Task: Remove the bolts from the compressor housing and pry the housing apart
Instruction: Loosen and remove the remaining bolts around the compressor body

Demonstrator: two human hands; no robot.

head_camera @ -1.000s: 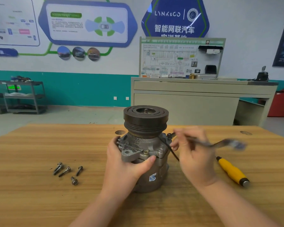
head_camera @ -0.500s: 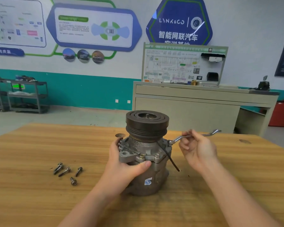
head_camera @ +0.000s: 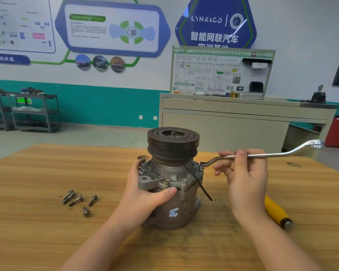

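Compressor housing upright mid-table. Left hand wrapped round housing, steadying. Right hand pinching wrench, ring end on flange bolt right of housing. Unbolting step; four bolts lying left of housing. Next: turn wrench, keep ring seated.

One head-worn camera looks forward and down, close over the wooden table.

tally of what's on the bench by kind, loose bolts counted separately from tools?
Loose bolts: 4, lying to the left of the compressor
Compressor: 1, upright, held by the left hand
Wrench: 1, held by the right hand, its end on a bolt at the housing's right edge
Yellow-handled tool: 1, lying on the table, tip hidden
Total: 7
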